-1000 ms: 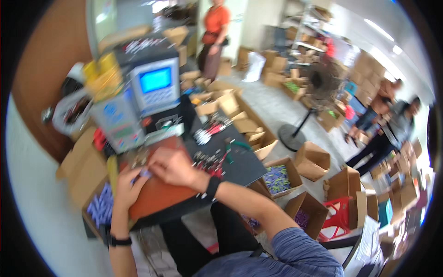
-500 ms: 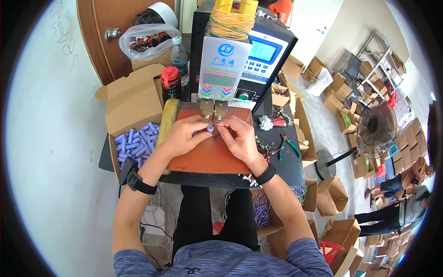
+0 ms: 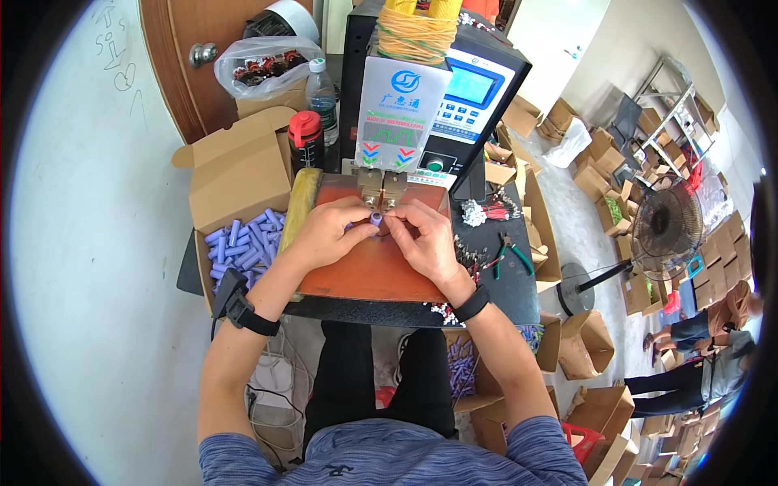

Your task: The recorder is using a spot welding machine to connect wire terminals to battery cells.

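A small purple cylindrical battery cell [image 3: 375, 219] stands just below the two metal electrodes [image 3: 382, 191] of a spot welder [image 3: 399, 113]. My left hand [image 3: 331, 233] grips it between thumb and fingertips. My right hand [image 3: 426, 243] is closed in a pinch right beside the cell's top. What its fingertips hold, if anything, is too small to make out. Both wrists hover over an orange-brown mat [image 3: 365, 279] on the bench. The contact between cell and electrodes is partly hidden by my fingers.
To the left, an open carton [image 3: 241, 174] holds many purple cells, beside a yellow roll [image 3: 300, 212]. A red-lidded bottle [image 3: 305, 142] and a water bottle [image 3: 322, 101] stand behind. Right of the mat lie wired connectors [image 3: 486, 211] and green-handled pliers [image 3: 512, 257]. A fan [image 3: 666, 225] stands farther right.
The whole view has shifted slightly. Both hands stay at the electrodes, with the cell still in my left fingers and only tiny finger movement.
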Tool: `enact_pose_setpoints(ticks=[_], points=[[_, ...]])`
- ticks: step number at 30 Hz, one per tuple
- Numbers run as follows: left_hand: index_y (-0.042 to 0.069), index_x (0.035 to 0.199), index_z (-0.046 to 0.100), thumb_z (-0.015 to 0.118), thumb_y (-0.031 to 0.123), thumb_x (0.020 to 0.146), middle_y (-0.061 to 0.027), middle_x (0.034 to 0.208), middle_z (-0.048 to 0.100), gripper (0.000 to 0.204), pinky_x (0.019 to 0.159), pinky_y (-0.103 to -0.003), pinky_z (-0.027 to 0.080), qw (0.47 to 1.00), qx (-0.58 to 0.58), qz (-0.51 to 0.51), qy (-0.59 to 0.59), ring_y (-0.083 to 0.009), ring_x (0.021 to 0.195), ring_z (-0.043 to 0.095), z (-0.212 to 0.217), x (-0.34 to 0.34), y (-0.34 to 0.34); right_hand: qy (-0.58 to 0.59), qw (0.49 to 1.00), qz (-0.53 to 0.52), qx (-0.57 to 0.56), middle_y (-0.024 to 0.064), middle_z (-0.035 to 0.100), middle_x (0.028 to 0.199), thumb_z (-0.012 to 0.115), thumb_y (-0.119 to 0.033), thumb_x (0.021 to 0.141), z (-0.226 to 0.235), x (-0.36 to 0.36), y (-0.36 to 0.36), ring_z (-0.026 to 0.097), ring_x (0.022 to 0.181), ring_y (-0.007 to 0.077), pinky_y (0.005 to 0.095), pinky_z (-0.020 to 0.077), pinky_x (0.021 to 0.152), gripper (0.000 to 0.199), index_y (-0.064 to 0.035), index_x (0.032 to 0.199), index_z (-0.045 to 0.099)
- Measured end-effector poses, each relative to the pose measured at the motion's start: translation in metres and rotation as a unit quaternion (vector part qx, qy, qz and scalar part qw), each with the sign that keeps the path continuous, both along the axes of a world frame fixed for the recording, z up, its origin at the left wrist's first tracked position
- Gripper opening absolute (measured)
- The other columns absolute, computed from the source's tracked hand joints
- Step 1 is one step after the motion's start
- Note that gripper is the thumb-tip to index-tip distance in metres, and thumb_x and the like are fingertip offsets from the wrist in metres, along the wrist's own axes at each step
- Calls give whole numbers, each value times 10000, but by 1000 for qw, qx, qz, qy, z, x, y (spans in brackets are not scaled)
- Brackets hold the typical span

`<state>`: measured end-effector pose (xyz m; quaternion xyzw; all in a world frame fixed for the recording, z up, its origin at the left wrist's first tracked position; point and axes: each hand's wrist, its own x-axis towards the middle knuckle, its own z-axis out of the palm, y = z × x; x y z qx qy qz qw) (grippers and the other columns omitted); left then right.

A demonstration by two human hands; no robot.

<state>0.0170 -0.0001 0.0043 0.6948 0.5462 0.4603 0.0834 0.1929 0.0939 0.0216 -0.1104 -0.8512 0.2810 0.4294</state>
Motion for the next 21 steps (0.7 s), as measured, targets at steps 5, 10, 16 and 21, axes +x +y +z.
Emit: enact_pose_setpoints(ticks=[5, 10, 16, 21], points=[[43, 929, 679, 655, 151, 844, -115, 891, 624, 140, 697, -392, 477, 1000, -5, 4, -3, -327, 820, 615, 1, 1, 0, -1, 1000, -8, -1, 117, 646, 817, 647, -29, 834, -3, -1, 0, 653, 698, 286, 334, 516, 608, 82, 10, 906, 656], [38, 911, 677, 657, 151, 840, -118, 883, 622, 135, 697, -394, 476, 1000, -19, 5, -14, -329, 816, 613, -1, 0, 0, 4, 1000, -9, -5, 117, 645, 816, 649, -32, 832, -3, -2, 0, 651, 696, 285, 337, 511, 603, 71, 10, 888, 649], [39, 905, 676, 664, 150, 835, -125, 876, 615, 131, 695, -394, 475, 999, -32, 9, -9, -330, 812, 612, -2, 0, 1, 3, 1000, -15, 10, 117, 643, 809, 651, -38, 831, 0, -1, 0, 649, 701, 291, 341, 512, 616, 69, 12, 878, 647], [38, 911, 673, 663, 146, 835, -125, 871, 614, 132, 698, -393, 474, 999, -30, 6, -18, -330, 812, 610, 1, 0, 2, -2, 1000, -17, 3, 116, 642, 808, 654, -40, 828, -4, -2, 3, 647, 692, 297, 346, 512, 609, 71, 12, 876, 647]])
